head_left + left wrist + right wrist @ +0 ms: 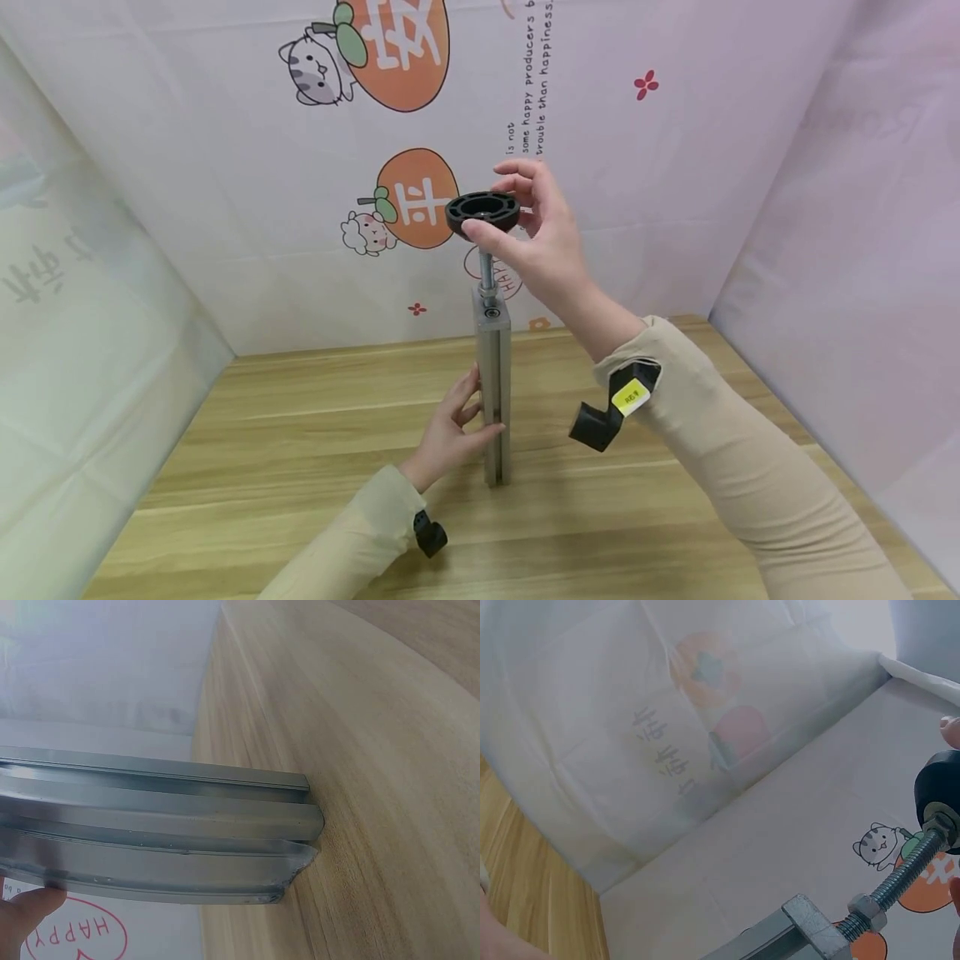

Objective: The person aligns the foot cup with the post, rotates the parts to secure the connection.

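A silver aluminium profile (496, 383) stands upright on the wooden table, slotted along its sides. From its top end plate rises a threaded rod (906, 876) with a hex nut (867, 912), carrying a black round levelling foot (480, 208). My right hand (551, 237) pinches the foot by its rim, thumb on the near side and fingers behind. Lower down, my left hand (448, 437) grips the profile between thumb and fingers. The left wrist view shows the profile's lower end (262, 825) at the tabletop, with one fingertip (34, 907) against its side.
The wooden table (285, 433) meets a white printed cloth backdrop (600, 167) just behind the profile. Cloth walls (97, 250) close in the left and right sides. Black wrist cameras (611, 408) sit on both sleeves.
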`<state>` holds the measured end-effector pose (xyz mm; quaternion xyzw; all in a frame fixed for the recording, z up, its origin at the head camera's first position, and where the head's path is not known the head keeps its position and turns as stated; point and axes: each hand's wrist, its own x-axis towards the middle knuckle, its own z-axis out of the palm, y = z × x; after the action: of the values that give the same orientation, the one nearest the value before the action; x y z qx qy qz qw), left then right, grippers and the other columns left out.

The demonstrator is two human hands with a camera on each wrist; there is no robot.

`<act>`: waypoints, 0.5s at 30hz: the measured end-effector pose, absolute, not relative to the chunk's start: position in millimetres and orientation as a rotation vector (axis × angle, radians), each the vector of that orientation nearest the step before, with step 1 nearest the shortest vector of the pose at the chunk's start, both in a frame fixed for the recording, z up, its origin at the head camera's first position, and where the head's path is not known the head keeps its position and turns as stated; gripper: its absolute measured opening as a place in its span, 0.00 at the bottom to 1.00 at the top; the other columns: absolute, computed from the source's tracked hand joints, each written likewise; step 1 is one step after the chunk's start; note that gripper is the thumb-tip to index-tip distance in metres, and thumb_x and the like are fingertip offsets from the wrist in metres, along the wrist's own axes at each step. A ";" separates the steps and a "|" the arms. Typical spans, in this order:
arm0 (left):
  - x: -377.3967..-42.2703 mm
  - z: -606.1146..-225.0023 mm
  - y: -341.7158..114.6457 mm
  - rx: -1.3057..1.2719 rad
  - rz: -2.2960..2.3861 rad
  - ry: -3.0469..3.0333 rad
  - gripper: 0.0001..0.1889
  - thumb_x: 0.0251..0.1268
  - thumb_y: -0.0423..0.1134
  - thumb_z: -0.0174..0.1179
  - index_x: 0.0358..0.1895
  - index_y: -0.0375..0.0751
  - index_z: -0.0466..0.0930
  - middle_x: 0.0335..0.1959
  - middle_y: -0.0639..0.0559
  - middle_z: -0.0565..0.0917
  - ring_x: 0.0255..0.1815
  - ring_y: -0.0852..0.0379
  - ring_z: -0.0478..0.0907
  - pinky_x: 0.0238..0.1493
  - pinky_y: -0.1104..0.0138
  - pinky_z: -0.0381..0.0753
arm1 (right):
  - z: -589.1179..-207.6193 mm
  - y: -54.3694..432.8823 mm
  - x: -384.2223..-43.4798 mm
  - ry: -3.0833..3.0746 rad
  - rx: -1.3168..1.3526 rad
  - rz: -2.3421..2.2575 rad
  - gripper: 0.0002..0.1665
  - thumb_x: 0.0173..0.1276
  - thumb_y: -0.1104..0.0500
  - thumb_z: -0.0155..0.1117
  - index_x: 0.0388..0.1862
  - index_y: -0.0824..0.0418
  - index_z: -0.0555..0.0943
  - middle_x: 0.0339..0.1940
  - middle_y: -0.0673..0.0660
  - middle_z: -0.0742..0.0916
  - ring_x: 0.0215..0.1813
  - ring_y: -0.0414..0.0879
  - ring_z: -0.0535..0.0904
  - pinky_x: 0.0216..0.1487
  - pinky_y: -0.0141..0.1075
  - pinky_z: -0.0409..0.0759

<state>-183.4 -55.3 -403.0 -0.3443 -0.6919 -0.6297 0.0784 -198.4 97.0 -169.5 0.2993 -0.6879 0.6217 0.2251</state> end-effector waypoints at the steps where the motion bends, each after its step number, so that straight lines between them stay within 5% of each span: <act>1: -183.5 -403.1 -55.3 -1.033 -1.885 -2.068 0.56 0.51 0.17 0.63 0.68 0.81 0.48 0.70 0.32 0.56 0.61 0.71 0.63 0.60 0.59 0.73 | -169.4 97.6 -199.7 -1.884 0.855 1.789 0.29 0.59 0.65 0.62 0.60 0.64 0.66 0.46 0.55 0.77 0.48 0.45 0.74 0.54 0.34 0.74; 8: -183.9 -403.9 -55.2 -1.032 -1.889 -2.058 0.56 0.51 0.17 0.63 0.68 0.81 0.48 0.69 0.33 0.57 0.60 0.71 0.63 0.60 0.61 0.73 | -168.2 102.9 -213.1 -1.721 1.017 2.337 0.25 0.65 0.59 0.44 0.61 0.60 0.62 0.49 0.56 0.76 0.48 0.44 0.75 0.53 0.33 0.74; 15: -183.5 -403.4 -54.8 -1.012 -1.891 -2.070 0.55 0.51 0.18 0.63 0.67 0.83 0.49 0.68 0.33 0.59 0.60 0.71 0.64 0.60 0.64 0.72 | -170.2 109.5 -223.0 -1.543 1.337 2.592 0.30 0.62 0.54 0.53 0.62 0.55 0.60 0.54 0.59 0.77 0.55 0.49 0.75 0.57 0.35 0.71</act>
<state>-183.5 -54.8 -403.4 -0.3383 -0.6923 -0.6323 0.0803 -223.0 109.5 -170.2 0.4040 -0.4660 0.7832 -0.0790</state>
